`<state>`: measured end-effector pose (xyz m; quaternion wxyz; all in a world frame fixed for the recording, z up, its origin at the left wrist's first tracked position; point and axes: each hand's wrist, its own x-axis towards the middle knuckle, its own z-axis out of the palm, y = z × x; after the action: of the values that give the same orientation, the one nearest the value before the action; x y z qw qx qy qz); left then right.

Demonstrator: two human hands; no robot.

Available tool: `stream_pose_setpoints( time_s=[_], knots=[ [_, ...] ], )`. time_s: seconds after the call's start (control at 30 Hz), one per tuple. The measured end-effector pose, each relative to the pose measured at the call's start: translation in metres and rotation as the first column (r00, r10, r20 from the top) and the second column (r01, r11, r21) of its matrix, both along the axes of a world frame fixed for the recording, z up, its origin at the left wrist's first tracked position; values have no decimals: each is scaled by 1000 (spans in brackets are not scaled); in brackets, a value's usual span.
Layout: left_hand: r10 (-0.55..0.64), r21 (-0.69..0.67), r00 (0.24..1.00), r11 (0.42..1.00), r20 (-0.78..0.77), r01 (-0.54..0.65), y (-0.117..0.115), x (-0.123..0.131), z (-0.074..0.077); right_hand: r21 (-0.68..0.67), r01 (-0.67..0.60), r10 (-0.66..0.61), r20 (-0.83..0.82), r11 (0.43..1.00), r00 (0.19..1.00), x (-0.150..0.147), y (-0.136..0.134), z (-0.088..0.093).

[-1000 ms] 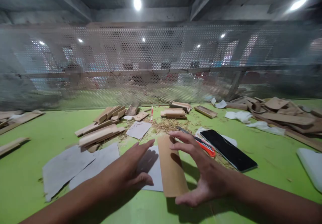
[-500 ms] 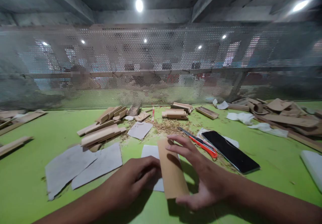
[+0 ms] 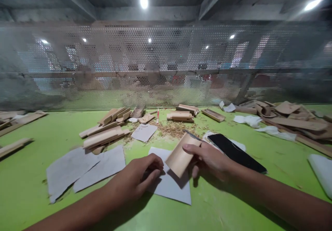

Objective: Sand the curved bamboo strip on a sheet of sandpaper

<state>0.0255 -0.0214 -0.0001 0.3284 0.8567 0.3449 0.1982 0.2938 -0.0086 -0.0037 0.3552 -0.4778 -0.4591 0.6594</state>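
My right hand (image 3: 207, 156) grips a curved piece of pale bamboo (image 3: 183, 154), thumb on its outer face and fingers behind it. The bamboo is tilted above a white sheet (image 3: 172, 189) on the green tabletop. At the left edge of that sheet, my left hand (image 3: 145, 175) rests with loosely curled fingers and the thumb a little apart; nothing shows in it. Behind the bamboo, only the dark blade end of the utility knife (image 3: 191, 134) shows, its handle hidden by my right hand. A black phone (image 3: 236, 151) lies just beyond my right forearm.
Grey-white sheets (image 3: 75, 168) lie at left, with stacked bamboo pieces (image 3: 103, 137) behind them. Shavings (image 3: 172, 130) and more bamboo (image 3: 180, 116) lie farther back. Scraps (image 3: 293, 116) are heaped at far right. A perforated metal screen (image 3: 155, 64) stands along the tabletop's back edge.
The bamboo has turned from upright to tilted and risen off the sheet, exposing more of it. My right hand has closed on it and now covers the knife's orange handle.
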Motion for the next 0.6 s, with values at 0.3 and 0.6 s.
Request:
stream_pose_setpoints(
  time_s=[0.3,0.6],
  knots=[
    [1,67,982,998,-187,12,3,-10,-15,518,-395,-168,742,759,649,-1,-8,2],
    [-24,96,978,994,-206,45,4,-14,-7,266,-800,217,873,538,436,33,-2,7]
  ],
)
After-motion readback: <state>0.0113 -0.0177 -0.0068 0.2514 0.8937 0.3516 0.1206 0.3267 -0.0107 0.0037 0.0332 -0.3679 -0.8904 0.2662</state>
